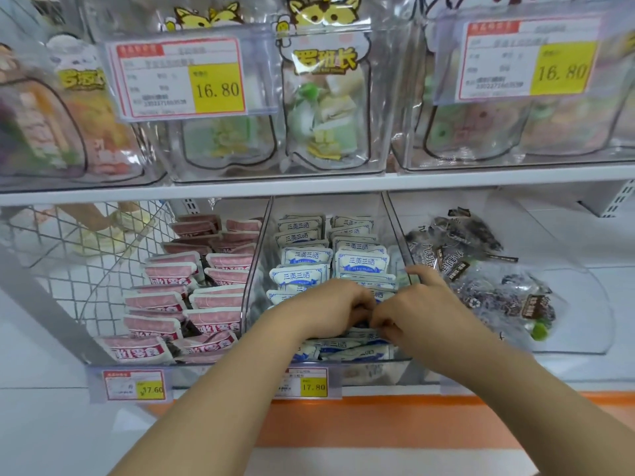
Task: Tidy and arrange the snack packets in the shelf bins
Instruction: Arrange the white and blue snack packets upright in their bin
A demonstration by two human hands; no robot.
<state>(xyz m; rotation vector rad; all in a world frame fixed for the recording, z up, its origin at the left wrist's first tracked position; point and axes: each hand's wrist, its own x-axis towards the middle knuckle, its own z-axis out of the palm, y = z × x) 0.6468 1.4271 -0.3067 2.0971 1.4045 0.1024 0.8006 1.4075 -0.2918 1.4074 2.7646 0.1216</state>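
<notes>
Blue-and-white snack packets [360, 261] stand in two rows inside the clear middle bin [395, 225] on the lower shelf. My left hand [330, 309] and my right hand [417, 312] meet over the front of that bin, fingers curled down into the packets there. Each hand seems to grip blue-and-white packets, though the fingertips are hidden among them. The thumb of my right hand rests by the bin's right wall. Pink packets [213, 316] fill the left bin in rows. Dark, clear-wrapped packets [481, 262] lie loose in the right bin.
Price tags [313, 383] hang on the shelf's front edge. Above, a white shelf board [309, 185] carries clear bins of jar-shaped candy bags [323, 108]. A wire mesh panel [86, 252] closes the left side. An orange strip runs below the shelf.
</notes>
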